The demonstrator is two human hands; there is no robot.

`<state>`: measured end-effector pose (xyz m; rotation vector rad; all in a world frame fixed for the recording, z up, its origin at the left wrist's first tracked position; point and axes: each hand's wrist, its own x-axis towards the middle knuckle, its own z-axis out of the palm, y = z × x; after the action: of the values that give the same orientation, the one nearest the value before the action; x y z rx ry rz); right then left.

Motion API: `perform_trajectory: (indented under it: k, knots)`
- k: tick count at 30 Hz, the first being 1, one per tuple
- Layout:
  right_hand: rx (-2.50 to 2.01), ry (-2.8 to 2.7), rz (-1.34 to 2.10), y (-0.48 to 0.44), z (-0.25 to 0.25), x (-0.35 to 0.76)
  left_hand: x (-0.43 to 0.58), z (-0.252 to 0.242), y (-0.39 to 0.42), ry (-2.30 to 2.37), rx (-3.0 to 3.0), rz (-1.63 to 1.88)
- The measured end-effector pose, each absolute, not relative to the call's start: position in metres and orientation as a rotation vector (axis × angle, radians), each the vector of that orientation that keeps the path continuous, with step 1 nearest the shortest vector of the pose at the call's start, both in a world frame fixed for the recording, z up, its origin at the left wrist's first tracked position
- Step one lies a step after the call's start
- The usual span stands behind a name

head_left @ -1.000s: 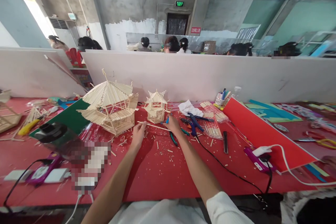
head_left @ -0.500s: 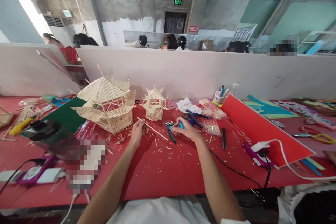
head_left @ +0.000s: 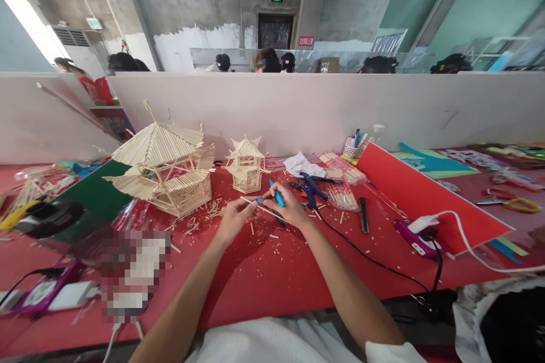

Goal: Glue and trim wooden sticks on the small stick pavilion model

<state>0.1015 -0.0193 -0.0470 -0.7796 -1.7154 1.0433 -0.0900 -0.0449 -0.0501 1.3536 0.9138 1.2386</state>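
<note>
My left hand is closed on a thin wooden stick, which slants down to the right in front of my right hand. In my right hand is a blue pen, tilted up with one end showing above the fingers. A small blue piece shows between the fingertips of both hands; whether it is a cap I cannot tell. Just beyond the hands stands a small stick pavilion model. A larger stick pavilion is to the left. Teal-handled pliers are mostly hidden behind my right hand.
A blue glue gun lies right of the hands, beside crumpled tissue and bagged sticks. A black-handled tool, a red board and a purple power strip are farther right. A dark bottle stands left. Wood scraps litter the table.
My hands have come together in front of the small pavilion, bringing the stick and the blue pen close to each other. The view has shifted slightly.
</note>
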Motion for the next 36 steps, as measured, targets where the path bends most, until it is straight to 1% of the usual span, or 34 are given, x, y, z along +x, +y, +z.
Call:
perform_trajectory:
  k: [5, 10, 12, 16, 22, 27, 36]
  knots:
    - [-0.756, -1.699, 1.078, -0.017, -0.053, 0.098, -0.086, -0.051, -0.046, 0.931, 1.392, 1.277]
    - [-0.78, -1.712, 1.026, -0.018, -0.049, 0.099, -0.086, -0.053, -0.045, 0.943, 1.433, 1.295]
    - [-0.741, -1.641, 1.096, -0.018, -0.048, 0.099, -0.088, -0.054, -0.044, 0.952, 1.422, 1.29]
    - [-0.664, -1.474, 1.248, -0.016, -0.046, 0.1, -0.089, -0.058, -0.042, 0.907, 1.354, 1.226]
    - [-0.688, -1.451, 1.233, -0.013, -0.047, 0.099, -0.086, -0.064, -0.043, 0.809, 1.217, 1.124]
    - [-0.751, -1.392, 1.21, -0.013, -0.045, 0.098, -0.085, -0.061, -0.045, 0.763, 1.23, 0.991]
    - [-0.836, -1.361, 1.227, -0.01, -0.047, 0.102, -0.086, -0.058, -0.043, 0.837, 1.288, 1.014]
